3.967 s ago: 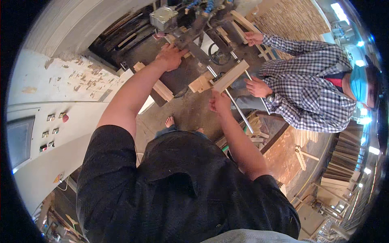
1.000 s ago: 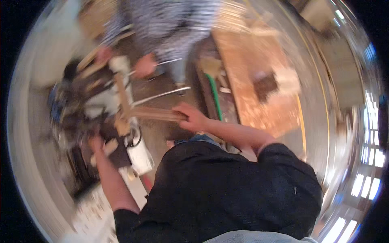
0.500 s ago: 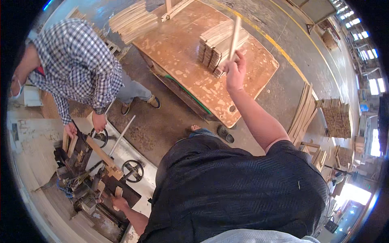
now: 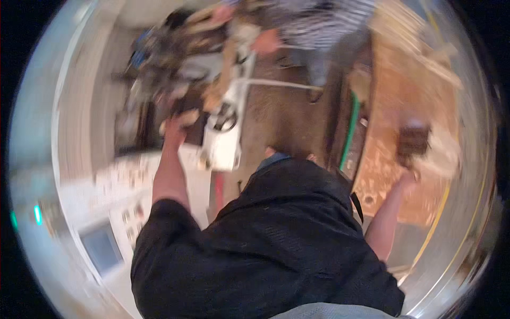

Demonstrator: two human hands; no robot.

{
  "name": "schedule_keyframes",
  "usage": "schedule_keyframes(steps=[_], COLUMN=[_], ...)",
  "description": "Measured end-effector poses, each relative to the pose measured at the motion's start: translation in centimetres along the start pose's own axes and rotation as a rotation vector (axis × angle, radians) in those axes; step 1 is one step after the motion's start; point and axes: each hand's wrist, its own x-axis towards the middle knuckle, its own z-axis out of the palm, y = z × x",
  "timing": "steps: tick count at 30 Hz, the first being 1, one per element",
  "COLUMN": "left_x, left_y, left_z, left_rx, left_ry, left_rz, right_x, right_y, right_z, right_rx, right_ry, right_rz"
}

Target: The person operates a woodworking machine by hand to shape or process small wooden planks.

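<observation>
Locating the wood stack (image 4: 414,140) on the table (image 4: 398,98) at twelve o'clock from our nearer right hand (image 4: 406,181), long axis blurred, we cannot tell whether those fingers or our left hand (image 4: 174,132) grasp anything.

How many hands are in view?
4: left hand at the machine, right hand at the table, and, blurred near the top, a co-worker's hand and their other hand.

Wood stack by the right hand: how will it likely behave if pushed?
The wood stack beside the right hand would probably feel heavy, given its bulk. It likely resists tipping, looking broad on the tabletop. It might slide apart; blur hides any binding.
</observation>
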Motion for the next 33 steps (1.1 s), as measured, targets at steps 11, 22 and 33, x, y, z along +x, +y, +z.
schedule_keyframes(steps=[11,22,33], left_x=[1.0,-0.7,-2.6], left_y=[5.2,23.5,52.9], left_z=[-2.3,-8.4,-13.6], left_rx=[0.088,-0.641,-1.390], left_ry=[0.063,0.294,-0.107], left_rz=[-0.210,0.167,0.738], right_x=[-9.1,-20.9,-21.7], right_y=[6.6,18.5,14.9], right_z=[-2.7,4.2,8.8], right_rx=[-1.528,-1.661,-1.258], right_ry=[-0.234,-1.213,-1.013], right_rz=[-0.464,-0.056,-0.303])
